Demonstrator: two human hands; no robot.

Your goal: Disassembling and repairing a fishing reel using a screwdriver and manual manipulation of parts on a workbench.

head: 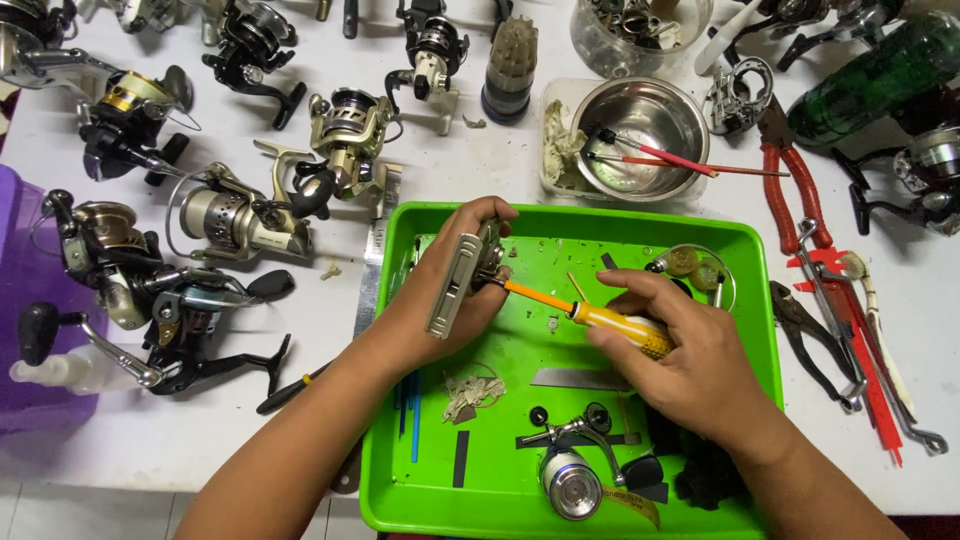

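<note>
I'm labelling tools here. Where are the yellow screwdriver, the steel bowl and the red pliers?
yellow screwdriver (pixel 610 320): head view, on its yellow handle.
steel bowl (pixel 640 125): head view, on its inner wall.
red pliers (pixel 795 190): head view, on a red handle.

The left hand covered most of the reel body, and the screwdriver tip was lost inside it. The purple box and green bottle ran off the picture's edges.
</note>
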